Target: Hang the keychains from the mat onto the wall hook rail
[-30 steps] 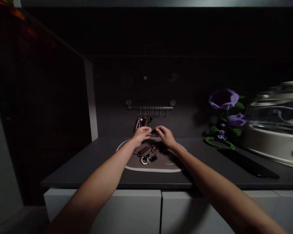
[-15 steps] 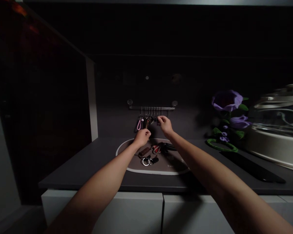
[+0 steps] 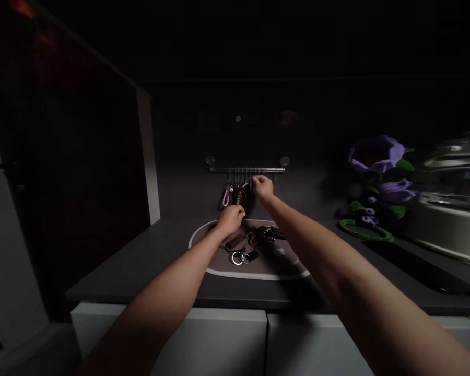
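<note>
My right hand is closed in a pinch just below the hooks of a clear wall rail. A small dark item shows at its fingertips, too dim to name. Lower and to the left, my left hand is also closed, its fingertips pressed together beneath the hanging keys; what they grip cannot be made out. From the rail hang a pink loop strap and several keys. Below, on a brown oval mat with a pale rim, lie a brown fob, key rings and a dark bunch of keys.
Purple crocheted flowers with a green ring base stand on the dark counter at right. Beside them are a flat black object and a large cream appliance with a clear lid. A side panel bounds the left.
The view has shifted slightly. My right hand is a little higher, nearer the rail's hooks. My left hand stays low by the hanging keys, with little visible change.
</note>
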A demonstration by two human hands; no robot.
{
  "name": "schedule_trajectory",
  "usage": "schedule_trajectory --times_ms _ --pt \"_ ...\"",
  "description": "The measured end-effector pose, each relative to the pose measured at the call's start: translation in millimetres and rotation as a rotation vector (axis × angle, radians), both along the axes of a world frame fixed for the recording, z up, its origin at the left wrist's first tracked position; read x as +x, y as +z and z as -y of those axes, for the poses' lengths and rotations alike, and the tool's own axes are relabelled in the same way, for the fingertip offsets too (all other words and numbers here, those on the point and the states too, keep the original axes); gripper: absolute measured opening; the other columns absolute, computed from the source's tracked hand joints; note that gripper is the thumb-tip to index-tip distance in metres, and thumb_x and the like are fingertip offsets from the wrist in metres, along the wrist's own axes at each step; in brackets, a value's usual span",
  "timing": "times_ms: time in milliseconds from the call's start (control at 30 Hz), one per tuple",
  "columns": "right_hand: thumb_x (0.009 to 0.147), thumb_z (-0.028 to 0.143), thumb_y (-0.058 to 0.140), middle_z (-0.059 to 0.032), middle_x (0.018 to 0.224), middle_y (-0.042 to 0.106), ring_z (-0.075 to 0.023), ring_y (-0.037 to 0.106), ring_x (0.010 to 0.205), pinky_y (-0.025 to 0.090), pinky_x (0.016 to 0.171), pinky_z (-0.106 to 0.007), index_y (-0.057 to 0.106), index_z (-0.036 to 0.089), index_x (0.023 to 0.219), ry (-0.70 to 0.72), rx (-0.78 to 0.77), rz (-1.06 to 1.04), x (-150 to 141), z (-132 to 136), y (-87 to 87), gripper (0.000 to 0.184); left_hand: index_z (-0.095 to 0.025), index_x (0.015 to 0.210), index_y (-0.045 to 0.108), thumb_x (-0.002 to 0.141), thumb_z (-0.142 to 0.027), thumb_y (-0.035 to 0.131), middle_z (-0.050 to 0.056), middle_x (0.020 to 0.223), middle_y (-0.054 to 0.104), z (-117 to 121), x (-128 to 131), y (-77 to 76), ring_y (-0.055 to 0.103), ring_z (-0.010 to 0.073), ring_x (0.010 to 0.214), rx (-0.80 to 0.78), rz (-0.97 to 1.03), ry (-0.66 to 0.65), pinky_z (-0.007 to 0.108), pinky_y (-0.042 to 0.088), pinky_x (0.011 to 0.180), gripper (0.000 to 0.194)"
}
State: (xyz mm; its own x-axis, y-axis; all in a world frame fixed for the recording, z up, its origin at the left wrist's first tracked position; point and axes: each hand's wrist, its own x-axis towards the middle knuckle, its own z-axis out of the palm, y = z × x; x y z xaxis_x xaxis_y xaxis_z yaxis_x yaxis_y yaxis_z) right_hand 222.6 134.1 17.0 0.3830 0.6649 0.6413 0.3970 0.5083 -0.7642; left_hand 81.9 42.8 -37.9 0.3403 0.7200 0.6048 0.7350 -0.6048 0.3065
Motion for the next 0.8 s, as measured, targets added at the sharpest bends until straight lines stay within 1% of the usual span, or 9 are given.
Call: schedule_trajectory --times_ms 233,400,667,800 --pt "0.075 0.035 0.048 -0.0041 0.076 0.065 -0.0143 0.059 0.073 0.045 0.071 -0.026 0.064 0.015 0.087 -0.029 -0.025 -0.001 -1.0 -1.4 -2.1 0.028 -0.015 0.084 0.064 0.079 -0.021 0.047 0.008 0.090 0.065 -2.7 -1.6 0.2 0.057 0.0160 0.082 0.000 -0.014 0.015 0.026 0.041 0.075 0.019" --pt "0.077 0.036 0.047 -0.0047 0.078 0.065 -0.0147 0.059 0.076 0.045 0.074 -0.027 0.063 0.015 0.088 -0.025 -0.038 0.009 0.1 -2.8 -4.2 0.029 -0.015 0.085 0.065 0.079 -0.020 0.047 0.007 0.090 0.065 -4.1 -2.4 -0.5 0.057 0.0156 0.081 -0.008 -0.027 0.023 0.026 0.042 0.075 0.020" --pt "0.077 0.035 0.047 -0.0043 0.078 0.064 -0.0143 0.059 0.077 0.045 0.075 -0.028 0.062 0.015 0.089 -0.027 -0.051 -0.028 -1.1 -9.6 -5.7 0.028 -0.015 0.086 0.065 0.079 -0.020 0.048 0.008 0.091 0.066 -1.8 -3.1 -0.7 0.057 0.0164 0.084 -0.016 -0.024 0.048 0.025 0.041 0.075 0.019" --pt "0.076 0.034 0.048 -0.0037 0.076 0.064 -0.0143 0.060 0.077 0.045 0.076 -0.028 0.063 0.015 0.085 -0.031 -0.053 -0.045 -0.6 -11.7 -9.1 0.026 -0.015 0.086 0.065 0.079 -0.019 0.047 0.008 0.089 0.066 -2.6 -3.7 -0.9 0.058 0.0168 0.083 -0.013 -0.030 0.041 0.026 0.041 0.075 0.020"
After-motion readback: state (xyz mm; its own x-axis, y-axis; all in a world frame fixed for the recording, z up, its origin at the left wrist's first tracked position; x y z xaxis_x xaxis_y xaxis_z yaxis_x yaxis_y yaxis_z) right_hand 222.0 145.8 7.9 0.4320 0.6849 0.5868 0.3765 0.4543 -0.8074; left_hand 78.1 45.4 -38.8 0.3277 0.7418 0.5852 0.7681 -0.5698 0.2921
